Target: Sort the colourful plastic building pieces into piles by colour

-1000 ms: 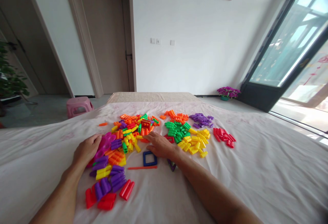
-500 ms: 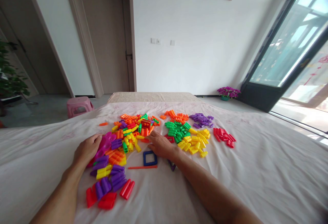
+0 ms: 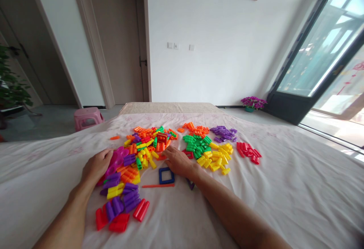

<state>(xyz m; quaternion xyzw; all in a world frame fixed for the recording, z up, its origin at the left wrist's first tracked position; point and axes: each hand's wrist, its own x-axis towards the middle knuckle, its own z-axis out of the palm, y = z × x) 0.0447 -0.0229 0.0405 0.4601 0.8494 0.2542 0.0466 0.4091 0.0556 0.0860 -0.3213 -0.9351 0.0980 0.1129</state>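
Observation:
My left hand (image 3: 96,166) curls against a magenta plastic piece (image 3: 117,158) with rounded lobes, at the left side of a mixed pile of toy building pieces (image 3: 146,142). Its fingertips are partly hidden. My right hand (image 3: 179,161) reaches to the pile's right edge, fingers bent together at a small orange building piece (image 3: 161,157). Just below that hand lie a blue square frame (image 3: 166,175) and a thin orange stick (image 3: 158,186). A dark triangular piece (image 3: 190,183) shows partly beneath my right wrist.
Sorted heaps lie to the right: orange (image 3: 199,130), green (image 3: 196,145), yellow (image 3: 217,158), purple (image 3: 223,133) and red (image 3: 248,152) pieces. Nearer, purple pieces (image 3: 131,199) and red pieces (image 3: 118,223) lie on the pale cloth (image 3: 256,211). A pink stool (image 3: 89,118) stands beyond.
My right hand has shifted slightly left, its fingertips closing over the orange piece. My left hand and the heaps look the same.

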